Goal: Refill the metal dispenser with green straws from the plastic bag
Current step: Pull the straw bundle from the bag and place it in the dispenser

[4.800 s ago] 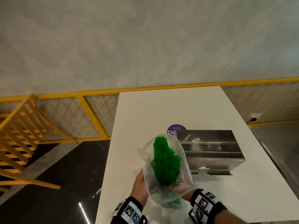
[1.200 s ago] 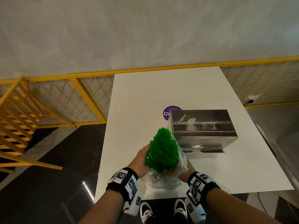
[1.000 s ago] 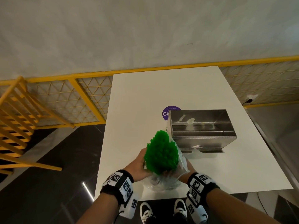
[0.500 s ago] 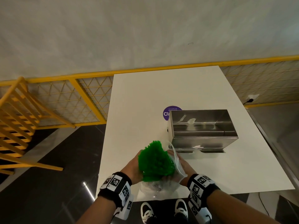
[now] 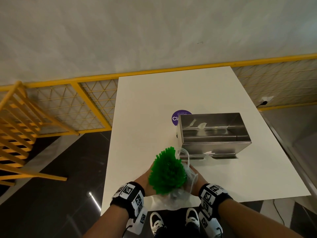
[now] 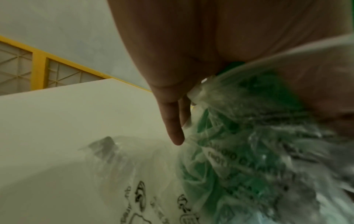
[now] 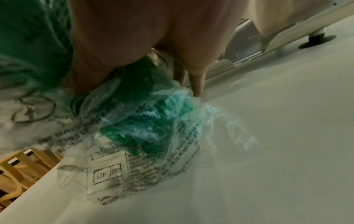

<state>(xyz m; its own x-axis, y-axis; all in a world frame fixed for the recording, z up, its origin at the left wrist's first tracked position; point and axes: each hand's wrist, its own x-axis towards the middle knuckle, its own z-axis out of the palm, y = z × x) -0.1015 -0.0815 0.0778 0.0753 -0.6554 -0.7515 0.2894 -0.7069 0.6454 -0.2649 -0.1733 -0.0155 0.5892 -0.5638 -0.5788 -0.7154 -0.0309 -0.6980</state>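
Observation:
A thick bundle of green straws (image 5: 167,174) stands upright at the table's near edge, tilted slightly left, its tops bare. The clear printed plastic bag (image 5: 171,200) is bunched down round its lower part and lies crumpled on the table. My left hand (image 5: 145,178) grips the bundle from the left; its fingers (image 6: 173,121) lie against the bag (image 6: 134,174) over the straws (image 6: 239,118). My right hand (image 5: 194,175) holds the bag (image 7: 153,151) from the right, over the straws (image 7: 145,121). The metal dispenser (image 5: 212,133) stands open-topped just beyond, to the right.
The white table (image 5: 154,100) carries a round purple sticker (image 5: 176,115) behind the dispenser's left end. The dispenser stands on a black rubber foot (image 7: 318,40). A yellow mesh railing (image 5: 85,103) and a yellow chair (image 5: 15,134) stand left of the table.
The bag has slid down off the straws, whose tops now stand bare. The bundle has come lower and leans to the left, closer to the table's near edge.

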